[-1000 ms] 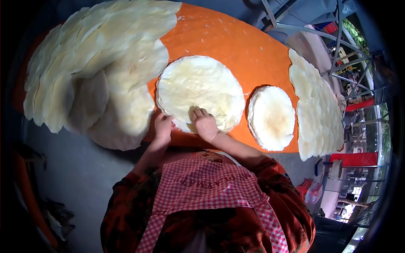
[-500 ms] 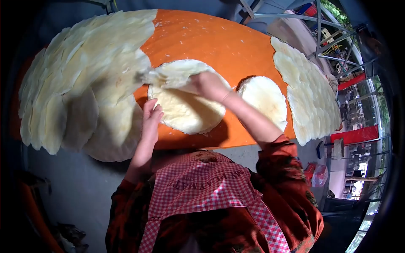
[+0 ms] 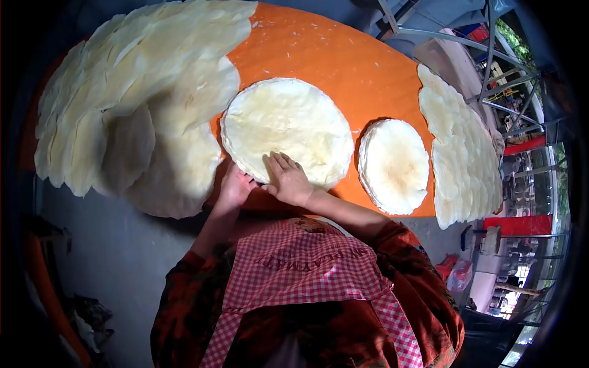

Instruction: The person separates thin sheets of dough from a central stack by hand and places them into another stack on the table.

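Note:
A large stack of round, pale flat dough sheets [image 3: 294, 122] lies on the orange table in the middle. My right hand [image 3: 288, 181] rests palm down on the near edge of the top sheet, fingers stretched out. Against the stack's near left rim is my left hand [image 3: 236, 187], its fingers extended along the side and partly hidden by the rim. To the right sits a smaller stack of round sheets [image 3: 394, 165], slightly browned in the centre.
Many overlapping dough sheets [image 3: 159, 67] cover the table's left end, some hanging over the near edge. More overlapping sheets [image 3: 463, 150] line the right end. White crumbs dot the orange tabletop [image 3: 319, 46]. A metal frame [image 3: 491, 61] stands beyond at upper right.
The lifted, folded sheet is gone from the air, and the stack's top now lies flat. My right hand has come down to the near edge, and my left hand is lower, beside it.

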The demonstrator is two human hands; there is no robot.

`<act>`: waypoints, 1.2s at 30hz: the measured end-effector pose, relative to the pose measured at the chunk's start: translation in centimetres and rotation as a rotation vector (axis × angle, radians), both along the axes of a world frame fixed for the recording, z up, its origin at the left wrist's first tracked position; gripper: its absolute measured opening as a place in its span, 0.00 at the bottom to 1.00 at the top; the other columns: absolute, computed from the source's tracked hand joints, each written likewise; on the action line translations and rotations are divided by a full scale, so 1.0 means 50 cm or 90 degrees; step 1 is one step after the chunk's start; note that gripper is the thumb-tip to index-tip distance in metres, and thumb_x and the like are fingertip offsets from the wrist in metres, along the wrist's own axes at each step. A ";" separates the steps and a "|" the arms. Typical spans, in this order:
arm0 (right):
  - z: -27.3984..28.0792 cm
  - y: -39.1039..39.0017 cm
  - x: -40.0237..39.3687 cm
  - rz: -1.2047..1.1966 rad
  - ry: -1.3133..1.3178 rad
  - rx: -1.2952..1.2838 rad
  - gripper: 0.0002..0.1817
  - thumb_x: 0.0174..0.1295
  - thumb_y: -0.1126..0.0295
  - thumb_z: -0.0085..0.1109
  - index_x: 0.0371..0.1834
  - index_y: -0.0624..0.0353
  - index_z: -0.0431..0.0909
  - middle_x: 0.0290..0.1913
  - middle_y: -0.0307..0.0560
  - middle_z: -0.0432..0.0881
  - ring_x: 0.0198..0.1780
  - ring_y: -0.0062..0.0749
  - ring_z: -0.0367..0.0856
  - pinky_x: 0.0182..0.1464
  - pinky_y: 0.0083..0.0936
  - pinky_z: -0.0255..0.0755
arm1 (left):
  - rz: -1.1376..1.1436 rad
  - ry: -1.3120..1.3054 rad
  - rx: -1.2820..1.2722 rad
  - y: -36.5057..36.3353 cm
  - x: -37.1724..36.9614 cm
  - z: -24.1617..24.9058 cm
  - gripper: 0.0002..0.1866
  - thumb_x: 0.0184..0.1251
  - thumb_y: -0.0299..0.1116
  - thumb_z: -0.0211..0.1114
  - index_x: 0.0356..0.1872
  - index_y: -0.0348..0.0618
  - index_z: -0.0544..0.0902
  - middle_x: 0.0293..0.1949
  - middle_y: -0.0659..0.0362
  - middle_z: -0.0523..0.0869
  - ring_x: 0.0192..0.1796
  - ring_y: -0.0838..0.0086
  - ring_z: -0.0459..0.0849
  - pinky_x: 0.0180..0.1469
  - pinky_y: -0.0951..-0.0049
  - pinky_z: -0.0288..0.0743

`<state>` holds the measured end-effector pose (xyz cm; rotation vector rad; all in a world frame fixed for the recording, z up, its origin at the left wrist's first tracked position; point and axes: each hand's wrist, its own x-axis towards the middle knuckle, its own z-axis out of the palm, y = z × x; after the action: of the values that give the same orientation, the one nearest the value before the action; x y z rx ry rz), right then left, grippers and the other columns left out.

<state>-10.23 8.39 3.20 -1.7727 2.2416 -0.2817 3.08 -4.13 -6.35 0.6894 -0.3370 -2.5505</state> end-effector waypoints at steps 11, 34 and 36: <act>-0.013 -0.013 0.008 -0.001 -0.015 -0.027 0.51 0.54 0.38 0.59 0.73 0.61 0.54 0.71 0.65 0.61 0.72 0.60 0.59 0.68 0.53 0.56 | 0.061 -0.349 -0.269 -0.031 -0.024 0.111 0.12 0.69 0.39 0.59 0.47 0.45 0.77 0.43 0.59 0.81 0.44 0.75 0.80 0.41 0.69 0.75; -0.134 0.040 -0.272 -0.549 -0.596 0.042 0.30 0.74 0.48 0.35 0.73 0.51 0.59 0.72 0.53 0.61 0.71 0.49 0.60 0.69 0.47 0.57 | -0.041 -0.199 -0.071 -0.056 0.003 0.038 0.18 0.57 0.23 0.65 0.50 0.37 0.78 0.48 0.52 0.83 0.52 0.60 0.81 0.53 0.61 0.77; -0.062 0.025 -0.237 -0.601 -0.612 0.089 0.27 0.75 0.50 0.35 0.72 0.49 0.61 0.72 0.53 0.62 0.73 0.47 0.57 0.70 0.47 0.54 | -0.072 -0.191 -0.051 -0.065 0.006 0.005 0.18 0.56 0.24 0.67 0.50 0.38 0.78 0.49 0.51 0.82 0.53 0.61 0.81 0.55 0.60 0.76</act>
<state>-22.09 9.66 0.13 -0.2149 2.0219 -0.8830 3.37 -7.39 -6.10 1.0516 -0.5901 -2.5205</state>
